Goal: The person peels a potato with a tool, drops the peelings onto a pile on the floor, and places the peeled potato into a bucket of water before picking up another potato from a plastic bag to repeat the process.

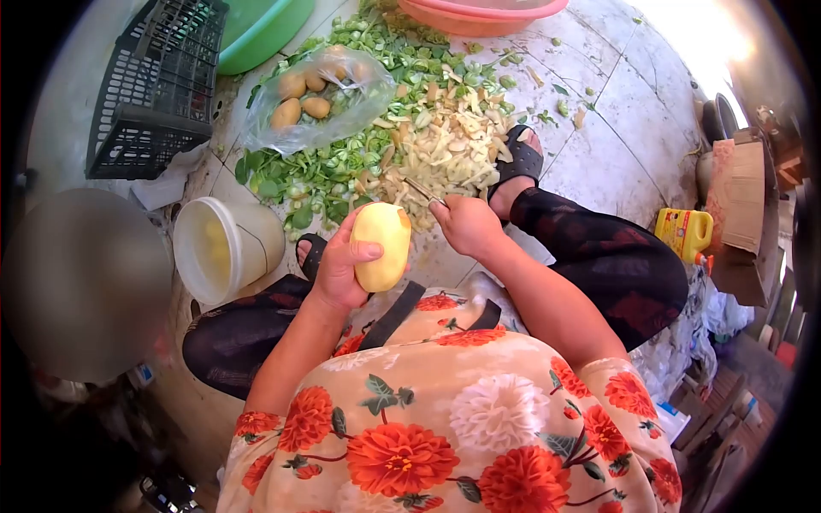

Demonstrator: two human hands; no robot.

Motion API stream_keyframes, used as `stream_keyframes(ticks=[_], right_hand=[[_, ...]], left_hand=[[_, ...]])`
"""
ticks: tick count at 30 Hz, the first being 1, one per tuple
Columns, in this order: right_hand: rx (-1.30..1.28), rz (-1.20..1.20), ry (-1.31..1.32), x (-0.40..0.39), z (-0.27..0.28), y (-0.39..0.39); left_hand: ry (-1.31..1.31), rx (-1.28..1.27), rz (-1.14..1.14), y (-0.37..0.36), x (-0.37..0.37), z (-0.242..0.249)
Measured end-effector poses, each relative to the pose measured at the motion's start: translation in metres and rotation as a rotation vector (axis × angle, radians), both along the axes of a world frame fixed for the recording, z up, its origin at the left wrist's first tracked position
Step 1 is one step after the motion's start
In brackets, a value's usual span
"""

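Observation:
My left hand (339, 267) is wrapped round a large, mostly peeled potato (381, 249), whose upper right end still shows a patch of brown skin. To the right of it, my right hand (469, 224) is closed on the handle of a peeler (422, 190) that points up and left, apart from the potato. Beyond both hands, a heap of pale peelings (453, 141) lies on the floor beside green leafy trimmings (342, 175). A clear plastic bag (355, 103) with several unpeeled potatoes (286, 114) rests on the leaves.
A white bucket (263, 242) holding yellow pieces stands tilted at the left. Behind it is a black crate (158, 90), with a green basin (265, 34) and a pink basin (483, 19) farther back. At the right are a yellow jug (682, 233) and cardboard (737, 197).

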State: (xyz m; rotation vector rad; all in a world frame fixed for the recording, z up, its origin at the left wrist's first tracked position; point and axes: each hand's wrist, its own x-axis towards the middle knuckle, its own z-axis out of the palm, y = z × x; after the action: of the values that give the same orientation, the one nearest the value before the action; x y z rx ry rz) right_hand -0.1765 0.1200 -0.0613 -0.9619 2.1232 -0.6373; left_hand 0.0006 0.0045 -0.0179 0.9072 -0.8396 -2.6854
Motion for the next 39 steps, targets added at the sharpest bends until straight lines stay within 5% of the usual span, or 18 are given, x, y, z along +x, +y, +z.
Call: stream_keyframes(ticks=[6,8,15,17,24,33,39], right_hand=[[-0.191,0.003,-0.089,0.013,0.033,0.002],[-0.229,0.175,-0.029,0.020,0.042,0.005],[-0.006,0.043,0.025,0.006,0.003,-0.001],[0.026,0.018,-0.040,0.004,0.006,-0.003],[-0.298,0.042,-0.244,0.021,0.037,0.006],[-0.125,0.214,-0.001,0.023,0.049,0.007],[0.084,0.055,0.052,-0.006,-0.002,0.003]], left_hand=[[-0.055,0.023,0.119,-0.006,0.001,-0.003],[-0.101,-0.035,0.126,-0.005,0.000,-0.006],[0.019,-0.009,-0.054,-0.002,0.001,-0.002],[0.066,0.048,0.062,0.000,0.002,0.003],[-0.011,0.072,0.187,-0.005,-0.001,-0.001],[-0.206,-0.079,-0.003,-0.001,0.004,-0.006],[-0.144,-0.129,-0.041,0.002,0.004,0.006]])
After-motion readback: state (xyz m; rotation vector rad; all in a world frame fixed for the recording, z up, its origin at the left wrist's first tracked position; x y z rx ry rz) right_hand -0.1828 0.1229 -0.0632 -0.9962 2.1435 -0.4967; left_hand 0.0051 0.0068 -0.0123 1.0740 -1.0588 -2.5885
